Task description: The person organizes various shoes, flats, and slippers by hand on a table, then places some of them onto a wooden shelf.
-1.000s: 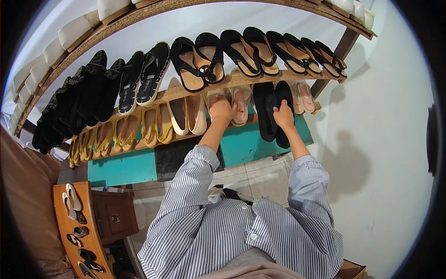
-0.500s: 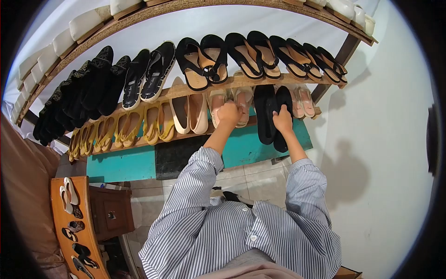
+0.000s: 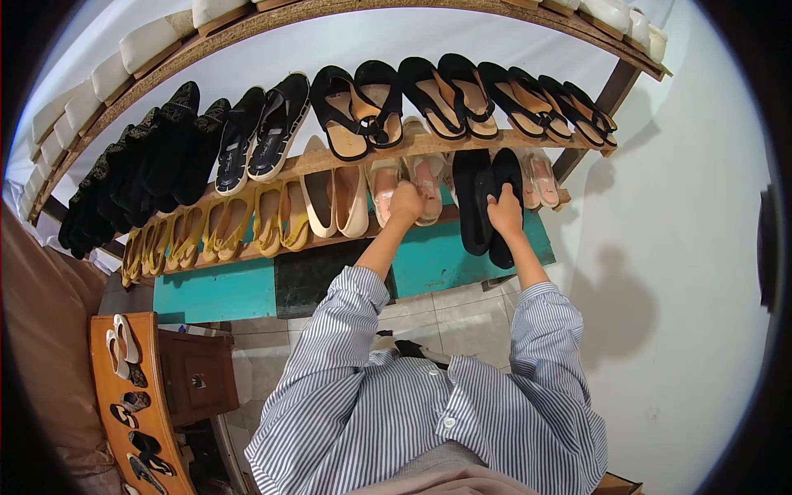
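My left hand is closed at a pair of clear-and-beige sandals on the lower shelf, its fingertips hidden between the two shoes. Farther right, my right hand grips a pair of black shoes, thumb on the right shoe, with the pair hanging over the lower shelf's front edge. Cream flats stand left of the sandals, and another light pair sits to the right of the black shoes.
Black slingback sandals and other black shoes line the shelf above. Yellow shoes fill the lower left. White shoes stand on top. A teal board lies below; a wooden cabinet is at the lower left.
My left hand has shifted slightly down at the sandals, which now sit a little farther left. My right hand and the black shoes have moved slightly right.
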A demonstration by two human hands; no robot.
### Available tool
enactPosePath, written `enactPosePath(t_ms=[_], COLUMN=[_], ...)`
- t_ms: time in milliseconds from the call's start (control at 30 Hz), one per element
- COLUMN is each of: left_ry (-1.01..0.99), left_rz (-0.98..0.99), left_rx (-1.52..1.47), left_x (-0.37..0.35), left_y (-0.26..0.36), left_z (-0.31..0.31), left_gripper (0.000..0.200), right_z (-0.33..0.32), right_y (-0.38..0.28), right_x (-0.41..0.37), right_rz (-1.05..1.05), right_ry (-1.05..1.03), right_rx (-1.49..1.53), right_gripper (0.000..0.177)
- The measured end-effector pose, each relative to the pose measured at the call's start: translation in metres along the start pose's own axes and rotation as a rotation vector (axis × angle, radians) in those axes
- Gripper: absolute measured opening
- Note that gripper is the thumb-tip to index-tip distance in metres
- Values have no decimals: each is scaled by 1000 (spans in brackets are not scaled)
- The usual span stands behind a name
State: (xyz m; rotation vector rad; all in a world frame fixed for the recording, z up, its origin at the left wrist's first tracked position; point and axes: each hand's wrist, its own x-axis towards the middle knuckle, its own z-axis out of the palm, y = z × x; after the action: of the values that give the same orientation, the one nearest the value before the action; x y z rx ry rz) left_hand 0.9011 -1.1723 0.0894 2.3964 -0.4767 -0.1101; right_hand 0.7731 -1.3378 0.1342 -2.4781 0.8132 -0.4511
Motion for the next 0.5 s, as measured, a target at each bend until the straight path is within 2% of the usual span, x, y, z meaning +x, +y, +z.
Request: enactPosePath(t_ms=[67, 133, 267, 367, 433, 467, 500], left_ry=[10, -15, -66, 50, 60, 62, 53], left_rz=[-37, 55, 83, 81, -43, -42, 28], left_rx=[-28, 56, 127, 45, 90, 89, 182], left_x=[3, 3, -2, -6, -12, -14, -16], left_y=[-7, -8, 6, 2, 6, 7, 9], left_z=[1, -3, -15, -11, -13, -15, -16], left_gripper=[36, 38, 38, 36, 32, 32, 22], right_z=[4, 7, 11, 12, 12, 13, 14], right_y=[-3, -7, -19, -17, -19, -19, -16], right_x=[1, 0, -3, 1, 1, 2, 3], right_rz=[-16, -36, -52, -79, -95, -97, -94], right_ry=[-7, -10, 4, -28, -15, -13, -49], right_rx=[13, 23, 29, 34, 48, 48, -5], right_gripper=[30, 30, 29, 29, 34, 34, 32])
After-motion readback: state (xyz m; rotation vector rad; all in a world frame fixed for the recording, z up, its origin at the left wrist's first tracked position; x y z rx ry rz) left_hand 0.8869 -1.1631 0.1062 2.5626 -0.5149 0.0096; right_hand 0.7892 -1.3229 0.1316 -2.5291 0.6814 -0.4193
